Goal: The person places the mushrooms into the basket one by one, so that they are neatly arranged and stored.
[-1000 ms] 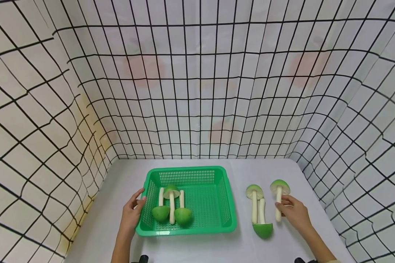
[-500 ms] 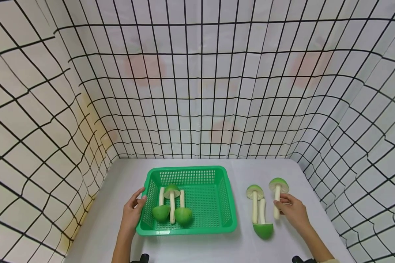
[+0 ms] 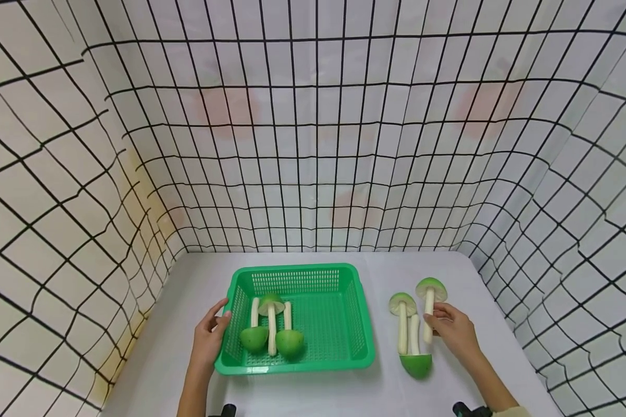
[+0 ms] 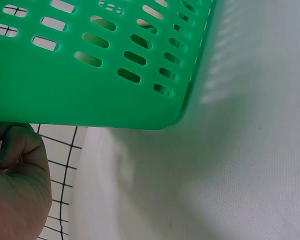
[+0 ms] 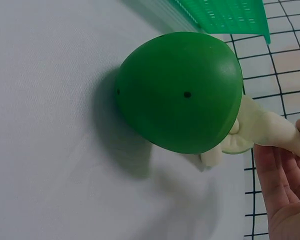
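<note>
The person's clothing shows only as a sleeve (image 3: 512,412) at the end of the right forearm (image 3: 487,376), a pale yellowish beige with a soft edge, cut off by the bottom of the head view. The left forearm (image 3: 193,385) is uncovered as far as it can be seen. Close to each wrist sits 1 black piece of gear: the left gear (image 3: 228,410) has a rounded top, and the right gear (image 3: 468,410) looks longer, in dark parts trailing toward the cuff. Both are partly out of frame, so their full shape cannot be told. The left hand (image 3: 208,334) and right hand (image 3: 455,330) are bare, with slim fingers. Fine creases cross the skin in the 2 wrist views.
</note>
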Demonstrator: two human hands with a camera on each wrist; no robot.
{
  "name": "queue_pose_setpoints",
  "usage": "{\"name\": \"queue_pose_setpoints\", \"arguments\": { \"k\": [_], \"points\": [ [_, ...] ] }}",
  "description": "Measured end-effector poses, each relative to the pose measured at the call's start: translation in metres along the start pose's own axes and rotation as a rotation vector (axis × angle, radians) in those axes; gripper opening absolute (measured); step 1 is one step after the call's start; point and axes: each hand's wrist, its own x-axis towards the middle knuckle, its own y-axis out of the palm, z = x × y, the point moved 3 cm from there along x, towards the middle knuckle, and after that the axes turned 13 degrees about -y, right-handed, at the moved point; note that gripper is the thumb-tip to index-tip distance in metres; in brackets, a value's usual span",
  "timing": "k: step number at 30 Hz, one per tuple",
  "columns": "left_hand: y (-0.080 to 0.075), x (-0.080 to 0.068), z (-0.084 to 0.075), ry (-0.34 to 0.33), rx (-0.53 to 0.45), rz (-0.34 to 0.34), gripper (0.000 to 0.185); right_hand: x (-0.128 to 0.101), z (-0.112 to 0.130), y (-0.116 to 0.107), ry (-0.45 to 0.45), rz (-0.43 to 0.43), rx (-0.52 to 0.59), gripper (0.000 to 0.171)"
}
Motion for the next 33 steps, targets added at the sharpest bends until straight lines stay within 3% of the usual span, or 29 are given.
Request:
{"name": "queue_pose_setpoints", "arguments": {
  "k": [6, 12, 17, 27, 33],
  "points": [
    [-0.001, -0.008, -0.007, -0.023, -0.018, 0.018, 0.047, -0.001, 0.009, 0.002, -0.053, 0.011, -0.02, 0.052],
    [0.001, 0.002, 0.01, -0.007, -0.01, -0.016, 0.051, 0.007, 0.021, 0.004, -0.114, 0.027, -0.003, 0.053],
    [0.001, 0.003, 0.016, 0.001, -0.001, -0.043, 0.05, 0.011, 0.024, 0.012, -0.107, 0.043, 0.04, 0.055],
    [0.0, 0.004, 0.012, 0.01, -0.003, -0.038, 0.05, 0.015, 0.036, 0.03, -0.133, 0.033, 0.078, 0.048],
    [0.001, 0.004, 0.01, 0.025, 0.001, -0.042, 0.05, 0.017, 0.042, 0.035, -0.136, 0.044, 0.108, 0.052]
  ]
}}
